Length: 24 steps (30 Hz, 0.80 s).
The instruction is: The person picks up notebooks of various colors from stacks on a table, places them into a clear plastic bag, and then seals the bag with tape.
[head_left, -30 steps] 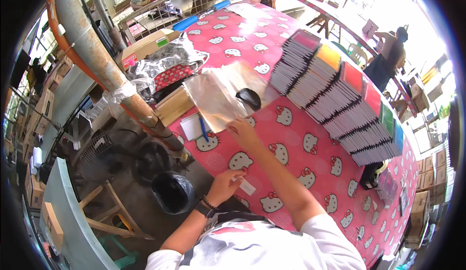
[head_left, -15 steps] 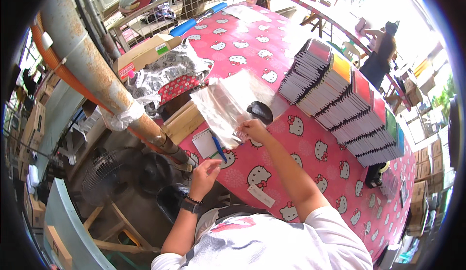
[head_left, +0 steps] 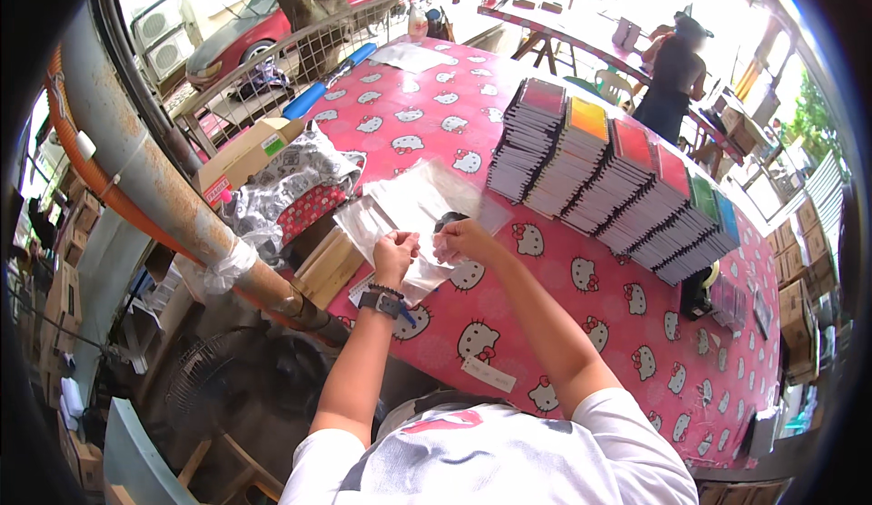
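Head | left hand (head_left: pixel 396 256), right hand (head_left: pixel 463 241): at clear bags (head_left: pixel 416 198) | carton (head_left: pixel 238 162): contents unclear

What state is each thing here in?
Left hand: fingers bent, grip unclear
Right hand: fingers bent, grip unclear
Clear plastic sheets: overlapping, partly hidden
Notebooks: stacked in neighbouring piles
Patterned bag: crumpled
Paper slip: lying flat
Watch: strapped on
Pink tablecloth: spread out

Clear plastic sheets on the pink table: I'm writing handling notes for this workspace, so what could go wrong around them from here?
The thin clear plastic sheets overlap loosely, so they might crease or slide under the left hand and right hand. The black object, partly hidden by the right hand, could get nudged. The white paper slip lies near the table's edge and might be brushed off.
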### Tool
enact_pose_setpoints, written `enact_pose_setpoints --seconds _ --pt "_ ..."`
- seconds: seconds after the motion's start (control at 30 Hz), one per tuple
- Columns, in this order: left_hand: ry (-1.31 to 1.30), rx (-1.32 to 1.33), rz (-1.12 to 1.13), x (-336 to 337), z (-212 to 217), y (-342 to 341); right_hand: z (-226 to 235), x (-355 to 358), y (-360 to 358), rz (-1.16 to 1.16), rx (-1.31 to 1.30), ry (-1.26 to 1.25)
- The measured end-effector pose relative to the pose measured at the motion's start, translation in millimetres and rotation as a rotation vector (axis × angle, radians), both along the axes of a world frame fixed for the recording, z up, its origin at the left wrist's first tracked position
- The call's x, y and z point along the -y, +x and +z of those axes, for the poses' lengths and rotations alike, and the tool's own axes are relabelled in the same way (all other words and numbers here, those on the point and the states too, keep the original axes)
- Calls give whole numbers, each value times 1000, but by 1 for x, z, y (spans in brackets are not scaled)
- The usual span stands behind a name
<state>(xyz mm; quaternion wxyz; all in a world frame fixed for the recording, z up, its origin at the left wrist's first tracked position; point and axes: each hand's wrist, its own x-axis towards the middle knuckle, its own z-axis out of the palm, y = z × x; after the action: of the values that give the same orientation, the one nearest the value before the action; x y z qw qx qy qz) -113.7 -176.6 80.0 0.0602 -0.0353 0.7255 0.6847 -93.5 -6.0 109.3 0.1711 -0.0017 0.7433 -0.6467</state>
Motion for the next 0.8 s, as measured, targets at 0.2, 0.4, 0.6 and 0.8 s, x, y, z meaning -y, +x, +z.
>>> enact_pose_setpoints --seconds 0.2,0.4,0.6,0.8 --pt "157 25 82 16 -26 -12 22 -76 -47 -583 -327 -703" --pt "288 75 308 35 -25 -22 139 -102 10 -481 -762 -1209" --pt "-324 -553 388 35 -30 4 108 -45 154 219 -619 452" --pt "-169 -117 -431 -54 -30 131 -23 -32 247 70 -113 848"
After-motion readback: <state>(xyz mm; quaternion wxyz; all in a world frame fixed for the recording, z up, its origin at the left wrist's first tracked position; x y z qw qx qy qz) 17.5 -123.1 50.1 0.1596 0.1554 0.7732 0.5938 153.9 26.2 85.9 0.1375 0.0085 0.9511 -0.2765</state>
